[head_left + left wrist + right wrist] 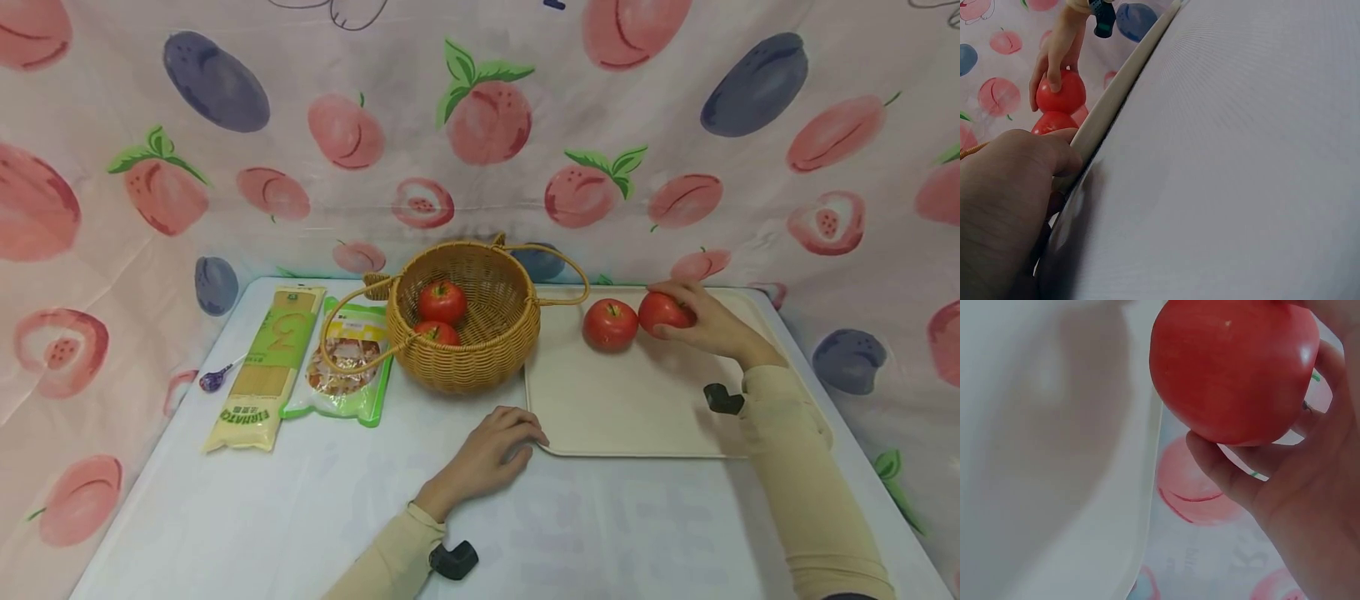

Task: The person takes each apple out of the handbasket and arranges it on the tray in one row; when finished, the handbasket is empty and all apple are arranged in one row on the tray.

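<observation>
My right hand (pixel 693 321) holds a red apple (pixel 664 312) at the back of the cream tray (pixel 637 408). In the right wrist view, fingers and thumb curve round the apple (pixel 1235 369), above the tray's edge. A second red apple (pixel 611 325) sits on the tray, just left of the held one. My left hand (pixel 491 454) grips the tray's near-left corner; in the left wrist view its fingers lie over the rim (pixel 1094 128), and the thumb is mostly hidden. Two more red apples (pixel 442 302) lie in a round wicker basket (pixel 468 367).
The basket's two loop handles stick out, the right handle (pixel 570 298) over the tray's back-left corner. Left of the basket lie a green-edged food bag (pixel 348 362), a pack of noodles (pixel 266 367) and a wrapped lollipop (pixel 213 380). A fruit-print cloth (pixel 390 100) hangs behind the table.
</observation>
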The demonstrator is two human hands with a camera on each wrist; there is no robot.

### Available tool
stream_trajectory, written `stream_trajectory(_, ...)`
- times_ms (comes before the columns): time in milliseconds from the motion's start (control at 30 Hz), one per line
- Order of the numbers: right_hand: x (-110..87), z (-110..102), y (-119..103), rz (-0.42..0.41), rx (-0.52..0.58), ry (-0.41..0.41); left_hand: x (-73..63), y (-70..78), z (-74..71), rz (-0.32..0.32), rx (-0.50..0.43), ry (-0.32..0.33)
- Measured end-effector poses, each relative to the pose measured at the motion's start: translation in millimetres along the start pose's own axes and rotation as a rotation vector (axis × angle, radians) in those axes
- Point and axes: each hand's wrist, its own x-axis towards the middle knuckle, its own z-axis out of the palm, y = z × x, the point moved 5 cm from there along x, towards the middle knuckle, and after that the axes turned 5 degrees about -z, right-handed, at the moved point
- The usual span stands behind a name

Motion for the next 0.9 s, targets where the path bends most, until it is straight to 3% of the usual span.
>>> stream_trajectory(500,3.1,18.6,9.1,0.016,-0.058,-0.06,-0.2,0.3,-0.5,0.003,-0.004,-0.004)
stream_trajectory(900,9.5,23.7,4.2,-0.011,-0.135,-0.106,-0.4,-1.1,0.7,0.0,0.0,-0.007)
